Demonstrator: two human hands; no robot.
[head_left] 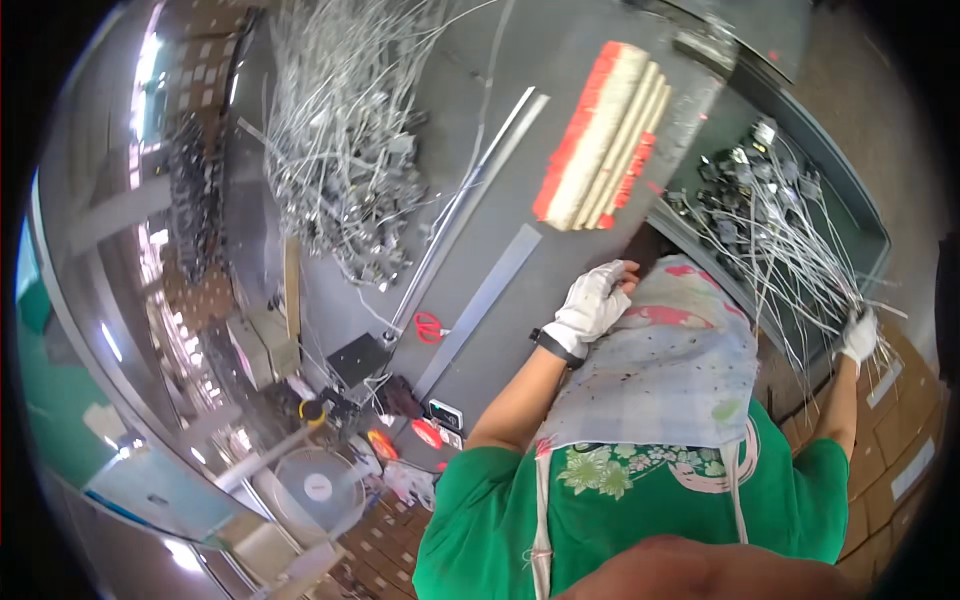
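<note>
My right hand (858, 335), in a white glove, is closed around a bunch of thin white cables (800, 290) at the near right rim of a grey-green bin (850, 190). The cables' far ends carry dark and metallic connectors (740, 170), heaped inside the bin. My left hand (590, 305) wears a white glove with bare fingertips and a black wristband. It is by the table's near edge, beside my stained apron (660, 350), with fingers loosely bent and nothing visible in them.
On the grey table (470, 130) lie a large tangle of cables (340, 140), cream strips with red edges (605, 140), a metal bar (460, 215), a flat ruler-like strip (480, 305) and red-handled scissors (430, 327). Cardboard boxes (900, 400) stand below the bin.
</note>
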